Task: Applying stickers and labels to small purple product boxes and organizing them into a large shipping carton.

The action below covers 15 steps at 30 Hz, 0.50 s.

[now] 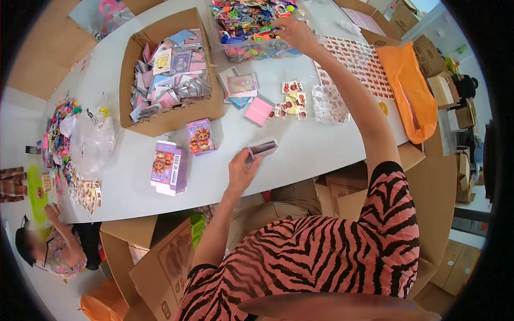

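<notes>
holding a small open purple box (pixel 262 148) steady in the left hand (pixel 242 172) at the table's (pixel 321 144) near edge; farther off, right hand (pixel 296 33) curled into the clear tub of colourful trinkets (pixel 251 24), grasp hidden; best picking just one.

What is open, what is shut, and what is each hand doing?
Small box: open at one end, held at the table edge.
Left hand: grip closed on the small box.
Right hand: reaching into the clear tub, grip unclear.
Clear tub: open, full of colourful toys.
Big cardboard box: open, full of flat packets.
Purple box: lying down, shut.
Orange bag: lying flat.
</notes>
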Each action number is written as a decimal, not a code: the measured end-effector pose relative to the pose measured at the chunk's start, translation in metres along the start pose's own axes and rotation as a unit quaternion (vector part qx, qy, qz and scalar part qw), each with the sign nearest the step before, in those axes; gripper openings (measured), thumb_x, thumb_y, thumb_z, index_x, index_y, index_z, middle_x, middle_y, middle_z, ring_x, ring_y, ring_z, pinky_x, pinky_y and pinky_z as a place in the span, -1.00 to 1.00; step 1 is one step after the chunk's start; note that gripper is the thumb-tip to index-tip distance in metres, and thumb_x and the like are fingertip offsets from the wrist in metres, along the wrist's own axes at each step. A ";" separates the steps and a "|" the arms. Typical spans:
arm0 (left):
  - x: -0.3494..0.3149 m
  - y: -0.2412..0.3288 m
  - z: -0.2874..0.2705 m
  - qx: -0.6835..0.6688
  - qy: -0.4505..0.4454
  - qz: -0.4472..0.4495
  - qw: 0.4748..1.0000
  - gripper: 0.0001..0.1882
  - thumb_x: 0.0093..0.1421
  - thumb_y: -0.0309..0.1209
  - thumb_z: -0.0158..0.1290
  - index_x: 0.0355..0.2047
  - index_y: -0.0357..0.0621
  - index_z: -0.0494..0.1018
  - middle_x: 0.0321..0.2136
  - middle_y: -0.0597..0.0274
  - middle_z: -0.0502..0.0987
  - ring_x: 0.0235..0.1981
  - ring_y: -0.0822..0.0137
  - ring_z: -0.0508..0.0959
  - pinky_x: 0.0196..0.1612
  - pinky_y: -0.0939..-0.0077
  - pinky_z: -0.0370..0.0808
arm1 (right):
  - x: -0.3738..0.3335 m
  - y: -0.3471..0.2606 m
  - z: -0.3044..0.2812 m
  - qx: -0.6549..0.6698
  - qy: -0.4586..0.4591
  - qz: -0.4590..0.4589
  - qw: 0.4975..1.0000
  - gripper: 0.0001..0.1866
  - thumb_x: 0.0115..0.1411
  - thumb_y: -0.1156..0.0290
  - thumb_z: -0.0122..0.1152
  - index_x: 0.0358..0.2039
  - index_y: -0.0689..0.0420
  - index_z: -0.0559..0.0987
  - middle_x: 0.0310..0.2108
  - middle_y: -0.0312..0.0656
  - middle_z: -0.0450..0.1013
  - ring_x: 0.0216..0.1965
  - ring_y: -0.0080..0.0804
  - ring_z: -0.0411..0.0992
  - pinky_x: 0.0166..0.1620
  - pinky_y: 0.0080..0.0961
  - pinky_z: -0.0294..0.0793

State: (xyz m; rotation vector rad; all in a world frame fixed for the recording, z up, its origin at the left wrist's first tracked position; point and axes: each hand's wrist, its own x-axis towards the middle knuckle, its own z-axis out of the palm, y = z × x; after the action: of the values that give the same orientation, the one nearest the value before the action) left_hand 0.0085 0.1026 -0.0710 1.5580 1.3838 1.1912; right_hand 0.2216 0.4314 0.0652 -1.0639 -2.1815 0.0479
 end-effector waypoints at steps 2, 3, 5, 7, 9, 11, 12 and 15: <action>0.001 0.002 0.003 -0.022 0.016 -0.007 1.000 -0.78 0.04 -0.45 0.21 -0.33 -0.26 0.45 -0.46 -0.01 0.54 -0.42 0.03 0.55 -0.34 0.31 0.47 | 0.013 0.013 0.016 -0.050 -0.006 -0.017 0.999 -0.79 0.05 0.36 0.17 -0.27 0.08 0.57 -0.30 -0.10 0.52 -0.28 -0.08 0.49 -0.21 -0.18 0.47; 0.001 0.002 0.001 -0.019 0.018 -0.008 1.000 -0.78 0.04 -0.45 0.21 -0.33 -0.26 0.45 -0.46 -0.01 0.54 -0.42 0.03 0.55 -0.34 0.31 0.47 | 0.019 0.019 0.024 -0.057 -0.035 -0.020 0.998 -0.77 0.05 0.35 0.18 -0.24 0.06 0.56 -0.27 -0.11 0.51 -0.25 -0.10 0.49 -0.19 -0.18 0.47; 0.000 0.003 -0.002 0.050 -0.014 -0.032 0.998 -0.77 0.07 -0.50 0.18 -0.26 -0.31 0.45 -0.37 0.06 0.59 -0.36 0.29 0.60 -0.23 0.45 0.50 | 0.028 0.022 0.039 -0.059 -0.065 -0.026 0.996 -0.74 0.05 0.34 0.18 -0.20 0.04 0.56 -0.23 -0.12 0.51 -0.23 -0.11 0.49 -0.17 -0.18 0.47; -0.001 0.005 -0.004 0.048 -0.010 -0.048 0.998 -0.77 0.06 -0.49 0.19 -0.28 -0.31 0.46 -0.38 0.05 0.59 -0.35 0.26 0.60 -0.24 0.42 0.50 | 0.039 0.015 0.056 -0.098 -0.090 -0.018 0.991 -0.70 0.06 0.33 0.19 -0.14 0.00 0.54 -0.17 -0.14 0.49 -0.16 -0.14 0.48 -0.12 -0.18 0.47; 0.001 0.009 -0.004 0.053 -0.018 -0.051 0.997 -0.78 0.06 -0.50 0.18 -0.27 -0.30 0.46 -0.38 0.06 0.58 -0.35 0.27 0.59 -0.24 0.42 0.50 | 0.047 0.023 0.069 -0.090 -0.076 -0.026 0.993 -0.70 0.06 0.33 0.19 -0.14 -0.01 0.54 -0.17 -0.15 0.49 -0.15 -0.14 0.47 -0.10 -0.18 0.47; 0.001 0.007 -0.001 0.038 -0.004 -0.040 0.998 -0.77 0.05 -0.47 0.20 -0.31 -0.28 0.44 -0.42 0.03 0.56 -0.39 0.15 0.58 -0.29 0.35 0.49 | 0.056 0.025 0.080 -0.077 -0.064 -0.035 0.994 -0.71 0.07 0.33 0.19 -0.14 -0.01 0.55 -0.16 -0.16 0.49 -0.13 -0.15 0.47 -0.08 -0.18 0.47; 0.001 0.005 -0.001 0.022 0.010 -0.028 0.999 -0.77 0.03 -0.44 0.22 -0.34 -0.25 0.43 -0.46 0.00 0.54 -0.43 0.03 0.56 -0.34 0.27 0.49 | 0.061 0.023 0.085 -0.092 -0.072 -0.054 0.992 -0.71 0.09 0.32 0.18 -0.13 -0.01 0.54 -0.17 -0.17 0.49 -0.12 -0.15 0.46 -0.06 -0.20 0.46; 0.001 0.002 -0.001 0.021 0.011 -0.020 1.000 -0.76 0.03 -0.44 0.22 -0.32 -0.25 0.43 -0.45 -0.01 0.53 -0.43 0.03 0.56 -0.34 0.27 0.49 | 0.073 0.024 0.098 -0.131 -0.116 -0.049 0.983 -0.72 0.10 0.32 0.18 -0.13 -0.03 0.54 -0.19 -0.19 0.49 -0.11 -0.16 0.44 -0.03 -0.22 0.44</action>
State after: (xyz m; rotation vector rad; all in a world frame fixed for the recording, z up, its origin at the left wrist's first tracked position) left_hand 0.0080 0.1030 -0.0689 1.5421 1.4569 1.1660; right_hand 0.1478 0.5236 0.0253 -1.1399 -2.5001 -0.1711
